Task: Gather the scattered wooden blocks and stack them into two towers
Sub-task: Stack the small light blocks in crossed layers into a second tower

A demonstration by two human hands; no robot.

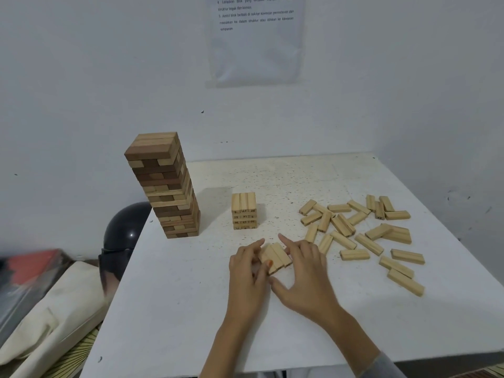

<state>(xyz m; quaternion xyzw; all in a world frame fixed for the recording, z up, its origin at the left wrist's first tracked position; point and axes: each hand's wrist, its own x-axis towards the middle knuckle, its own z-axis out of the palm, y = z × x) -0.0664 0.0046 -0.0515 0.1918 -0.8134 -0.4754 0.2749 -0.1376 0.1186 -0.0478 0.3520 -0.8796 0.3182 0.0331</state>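
Observation:
A tall tower (169, 186) of mixed dark and light wooden blocks stands at the table's left edge. A short tower (244, 211) of pale numbered blocks, several layers high, stands at the middle. Just in front of it, three pale blocks (275, 256) lie side by side on the table. My left hand (248, 271) presses them from the left and my right hand (305, 274) from the right. Several loose pale blocks (360, 233) lie scattered on the right half of the table.
The white speckled table (191, 309) stands against a white wall with a printed sheet (256, 36) on it. A dark helmet (125, 233) and a cream cloth bag (54, 309) sit beyond the table's left edge.

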